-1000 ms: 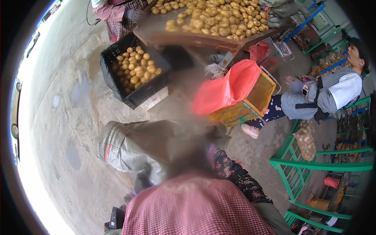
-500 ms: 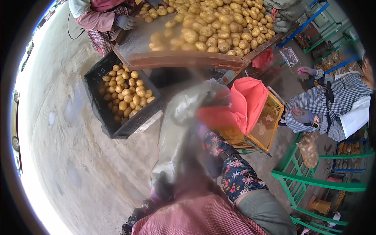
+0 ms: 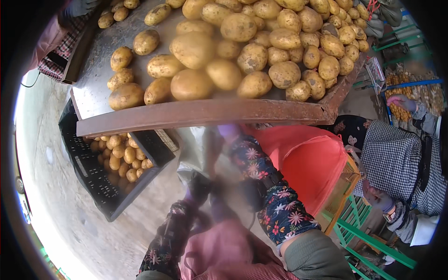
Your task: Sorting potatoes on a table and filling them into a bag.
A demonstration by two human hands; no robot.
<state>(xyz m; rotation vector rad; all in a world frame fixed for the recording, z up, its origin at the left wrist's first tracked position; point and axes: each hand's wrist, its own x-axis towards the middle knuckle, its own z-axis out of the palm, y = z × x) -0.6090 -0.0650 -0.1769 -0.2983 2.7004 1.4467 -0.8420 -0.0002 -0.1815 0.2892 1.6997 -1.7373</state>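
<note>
Below the table's near edge hangs a pale grey-green plastic sack, its upper part hidden under the table. My left hand, in a dark glove, is closed on the sack's near end. A flower-patterned sleeve leads to my right hand, in a purple glove beside the sack's far part. Its fingers are blurred and partly covered by the table rim. Close by on the right, a red sack gapes over a yellow mesh-sided frame.
Potatoes cover the metal table. A black crate of potatoes stands at left. One co-worker in a checked garment is at right; another's gloved hand shows at top left. Green railings stand at lower right.
My view has moved closer to the table, whose edge now covers the pale sack's upper part. My hands and the sack are farther forward, near the table. The red sack appears larger.
</note>
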